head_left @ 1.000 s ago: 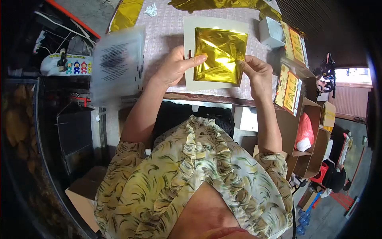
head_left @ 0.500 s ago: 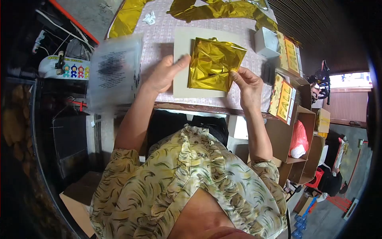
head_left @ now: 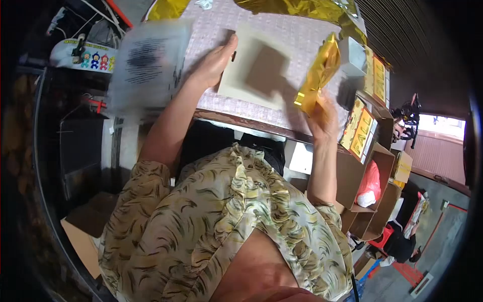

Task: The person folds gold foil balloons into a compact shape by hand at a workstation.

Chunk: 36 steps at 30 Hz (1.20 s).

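My right hand [head_left: 323, 118] is closed on a folded piece of shiny gold foil [head_left: 322, 73], lifted above the table and turned nearly edge-on. Motion blurs both the fingers and the foil's lower end. At the left edge of a flat beige cardboard sheet [head_left: 236, 83], my left hand [head_left: 214, 65] grips the border, though some of its fingers are hidden. The sheet lies on the patterned tablecloth, and a dark shadow falls across its middle. Left of that hand is a blurred, translucent plastic bag [head_left: 148, 70] with printed text.
More gold foil [head_left: 297, 9] lies along the table's far side. A white box [head_left: 353, 55] and boxes labelled FALL [head_left: 361, 132] line the right edge. Open cardboard cartons [head_left: 380, 196] stand beyond, one with a red bag [head_left: 370, 181]. White crumpled material [head_left: 204, 4] sits at the far left.
My right hand has lifted the gold foil off the cardboard sheet and moved it right, tipping it edge-on. My left hand has shifted up along the sheet's left edge. The view has tilted.
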Each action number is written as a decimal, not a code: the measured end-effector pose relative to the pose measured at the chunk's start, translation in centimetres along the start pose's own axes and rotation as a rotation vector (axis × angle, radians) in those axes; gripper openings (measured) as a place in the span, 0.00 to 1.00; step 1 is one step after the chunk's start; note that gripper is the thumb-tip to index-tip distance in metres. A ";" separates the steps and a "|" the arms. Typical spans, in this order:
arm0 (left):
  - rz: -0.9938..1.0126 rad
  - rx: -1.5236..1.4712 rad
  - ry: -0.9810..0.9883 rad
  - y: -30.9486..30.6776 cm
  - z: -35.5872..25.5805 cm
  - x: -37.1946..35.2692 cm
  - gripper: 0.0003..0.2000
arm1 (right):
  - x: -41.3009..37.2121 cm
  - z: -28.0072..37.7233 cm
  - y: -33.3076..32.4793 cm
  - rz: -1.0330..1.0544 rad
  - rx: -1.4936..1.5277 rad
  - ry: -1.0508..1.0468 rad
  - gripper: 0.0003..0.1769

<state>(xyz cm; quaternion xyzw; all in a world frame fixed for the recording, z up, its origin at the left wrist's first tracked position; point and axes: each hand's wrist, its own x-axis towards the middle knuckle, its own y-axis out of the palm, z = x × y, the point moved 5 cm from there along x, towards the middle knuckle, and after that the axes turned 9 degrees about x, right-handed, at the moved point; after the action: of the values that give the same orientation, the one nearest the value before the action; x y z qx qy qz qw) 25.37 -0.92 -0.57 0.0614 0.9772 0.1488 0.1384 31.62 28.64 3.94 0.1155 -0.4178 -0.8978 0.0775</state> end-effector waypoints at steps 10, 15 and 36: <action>-0.017 0.368 0.094 -0.6 0.5 0.3 0.24 | -0.2 -3.2 4.6 0.316 0.807 0.188 0.09; -0.285 0.845 0.471 -0.9 -0.5 -0.2 0.19 | 0.1 -3.8 4.9 0.424 0.825 0.201 0.09; 0.408 0.145 0.381 7.9 -7.9 -8.4 0.44 | -2.8 0.6 5.0 -0.031 -0.712 -0.482 0.10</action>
<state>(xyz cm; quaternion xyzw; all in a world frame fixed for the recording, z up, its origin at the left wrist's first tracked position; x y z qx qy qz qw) 31.68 3.10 11.26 0.2376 0.9611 0.1121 -0.0851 34.33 26.55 8.55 -0.1254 -0.0865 -0.9883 -0.0010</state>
